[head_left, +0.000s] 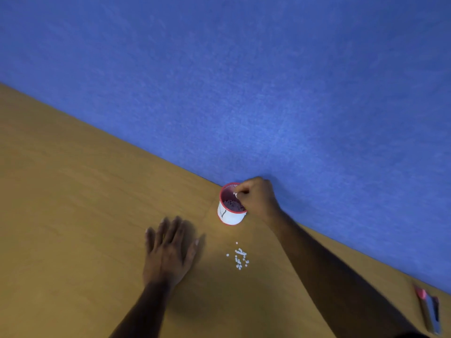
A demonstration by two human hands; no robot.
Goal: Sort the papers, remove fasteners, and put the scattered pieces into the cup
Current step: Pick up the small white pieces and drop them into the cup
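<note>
Upright part-filled cup (230, 214), perhaps-paper bits (240, 258) nearby

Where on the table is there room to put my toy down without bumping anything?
The big bare stretch of table beyond the left hand, toward the blue wall, is free. It is crowded between that hand and the right arm, where small white pieces lie below the cup; the right hand is over the cup. Pens lie at the far right edge.

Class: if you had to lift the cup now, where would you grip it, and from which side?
Probably grip the cup round its white outer wall, from the left. It stands upright, the right hand hangs over its rim, and a blue wall sits close behind.
</note>
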